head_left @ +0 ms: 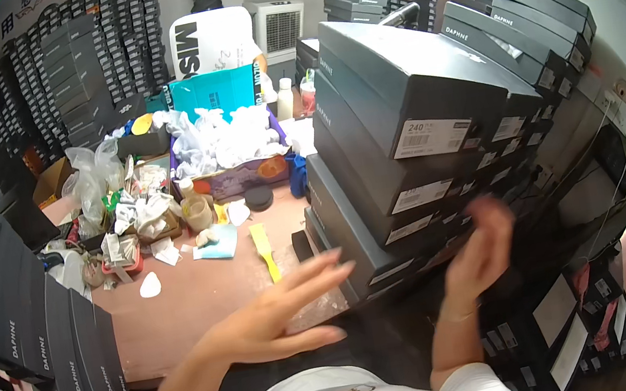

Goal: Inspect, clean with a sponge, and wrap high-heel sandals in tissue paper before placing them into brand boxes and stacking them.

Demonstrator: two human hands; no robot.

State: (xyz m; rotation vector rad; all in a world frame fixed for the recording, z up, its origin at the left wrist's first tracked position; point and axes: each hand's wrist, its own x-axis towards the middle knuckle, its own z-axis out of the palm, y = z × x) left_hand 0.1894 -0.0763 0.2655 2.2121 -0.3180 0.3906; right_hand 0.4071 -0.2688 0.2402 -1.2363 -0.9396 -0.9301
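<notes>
My left hand (pixel 282 313) hovers over the front edge of the worktable (pixel 178 321), fingers stretched out and thumb apart, with nothing in it. Close to its fingertips stands the stack of dark grey shoe boxes (pixel 362 147), whose ends carry white labels. My right hand (pixel 484 247) is raised at the near right side of that stack, empty, its fingers extended and slightly blurred. Whether it touches a box I cannot tell. Beyond my left hand lie a yellow brush-like tool (pixel 264 251) and a small black block (pixel 302 246).
A purple carton (pixel 234 181) of crumpled white paper stands at the back, near a person in white (pixel 213 44). Jars, a black lid (pixel 258 198) and scraps clutter the left. More shoe boxes line the left edge (pixel 42 333) and lie at lower right (pixel 567 327).
</notes>
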